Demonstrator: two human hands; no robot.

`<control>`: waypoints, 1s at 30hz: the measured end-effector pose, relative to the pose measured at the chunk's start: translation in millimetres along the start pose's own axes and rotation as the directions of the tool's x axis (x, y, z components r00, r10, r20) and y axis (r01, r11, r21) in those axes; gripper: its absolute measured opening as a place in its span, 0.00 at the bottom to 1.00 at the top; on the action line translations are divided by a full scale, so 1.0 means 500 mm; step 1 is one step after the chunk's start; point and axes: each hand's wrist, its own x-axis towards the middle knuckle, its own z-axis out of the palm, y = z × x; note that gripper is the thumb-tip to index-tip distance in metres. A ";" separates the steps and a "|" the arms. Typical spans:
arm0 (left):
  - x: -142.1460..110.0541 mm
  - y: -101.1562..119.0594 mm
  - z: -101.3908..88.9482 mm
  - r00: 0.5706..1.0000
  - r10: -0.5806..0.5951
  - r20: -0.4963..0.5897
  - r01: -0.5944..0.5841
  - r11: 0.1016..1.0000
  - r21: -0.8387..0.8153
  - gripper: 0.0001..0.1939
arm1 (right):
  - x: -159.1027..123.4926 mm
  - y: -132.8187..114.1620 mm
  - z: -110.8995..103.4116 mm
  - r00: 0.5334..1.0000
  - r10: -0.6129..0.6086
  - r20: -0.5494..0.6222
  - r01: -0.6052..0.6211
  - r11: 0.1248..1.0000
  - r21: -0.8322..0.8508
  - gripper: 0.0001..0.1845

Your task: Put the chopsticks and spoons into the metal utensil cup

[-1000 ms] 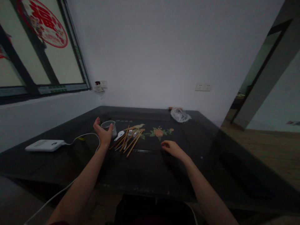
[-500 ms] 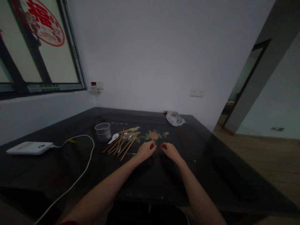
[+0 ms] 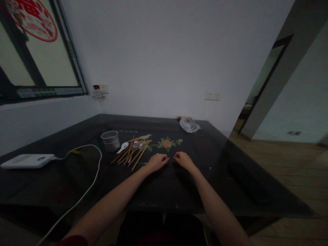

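My left hand (image 3: 157, 162) rests on the dark table with its fingers curled in; nothing shows in it. A small gap to the right, my right hand (image 3: 182, 159) lies with fingers curled the same way, also with nothing visible in it. Left of my left hand is a loose, crossed heap of wooden chopsticks (image 3: 139, 158). Metal spoons (image 3: 141, 146) lie among the chopsticks, partly covered. A white soup spoon (image 3: 123, 147) sits at the heap's left side. Beside it stands an upright metal cup (image 3: 110, 142). Neither hand touches these things.
A white power bank (image 3: 28, 161) with a white cable (image 3: 96, 177) is on the table's left. At the back lies a crumpled clear plastic bag (image 3: 189, 125). A long black case (image 3: 247, 182) lies at the right. The table (image 3: 164, 191) meets the wall (image 3: 159, 61).
The view has shifted slightly, so everything sits a little further left and higher. My hands stay in nearly the same place, fingers still curled. The objects on the table have not moved.
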 end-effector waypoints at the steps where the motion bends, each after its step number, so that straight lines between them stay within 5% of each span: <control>1: -0.001 0.000 -0.001 1.000 0.007 0.004 -0.007 1.000 0.000 0.16 | -0.001 -0.001 0.001 1.000 0.000 0.003 0.000 1.000 -0.003 0.10; 30: -0.002 0.006 0.001 0.999 -0.044 -0.025 0.043 0.999 -0.025 0.15 | -0.012 -0.010 0.003 0.994 -0.086 0.060 0.089 0.995 -0.044 0.09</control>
